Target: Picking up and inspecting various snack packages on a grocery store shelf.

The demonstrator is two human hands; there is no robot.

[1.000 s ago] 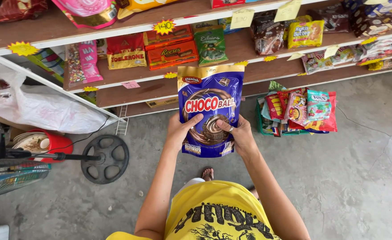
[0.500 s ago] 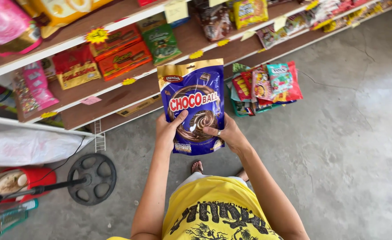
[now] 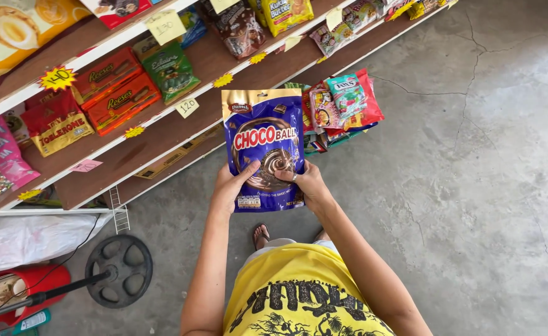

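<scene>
I've got the glossy blue and gold foil snack pouch (image 3: 265,146) upright, left hand (image 3: 229,186) and right hand (image 3: 309,184) gripping its lower corners, thumbs across the front, above grey concrete floor (image 3: 473,186).

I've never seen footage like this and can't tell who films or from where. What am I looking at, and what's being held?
There is no machine here. One camera sits on a person's head and looks down, so you see their own arms and yellow shirt. The left hand and right hand hold a blue and gold snack pouch upright by its lower corners, thumbs on the front. Ahead are wooden shelves stocked with sweets and yellow price tags. A small basket of packets stands on the cracked concrete floor. Lower left is a round fan base.
</scene>
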